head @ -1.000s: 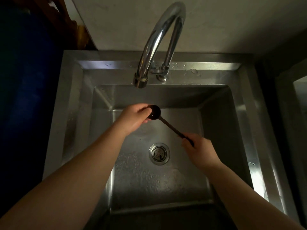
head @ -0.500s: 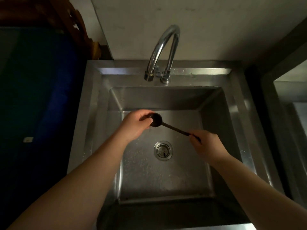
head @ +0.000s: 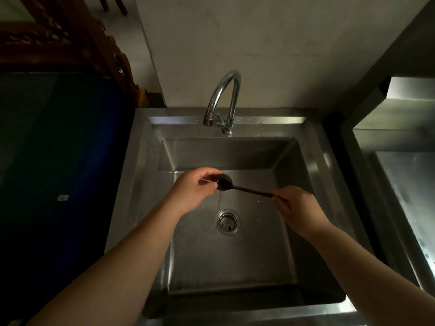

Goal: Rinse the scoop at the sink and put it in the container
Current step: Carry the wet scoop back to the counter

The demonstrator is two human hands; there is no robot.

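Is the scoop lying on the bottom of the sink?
No, the scoop is held up over the sink, right hand on its handle, left hand at its bowl.

Single head-worn view, forward and steeply down into the sink (head: 315, 147), near.

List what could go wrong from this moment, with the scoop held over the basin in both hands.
1. The right hand pinches only the far end of the thin handle; wet, the scoop could slip and fall onto the drain.
2. Water trickles from the bowl, which the left hand fingers; carried off now, it may drip outside the sink.
3. No container is in view, so the drop-off spot cannot be checked.
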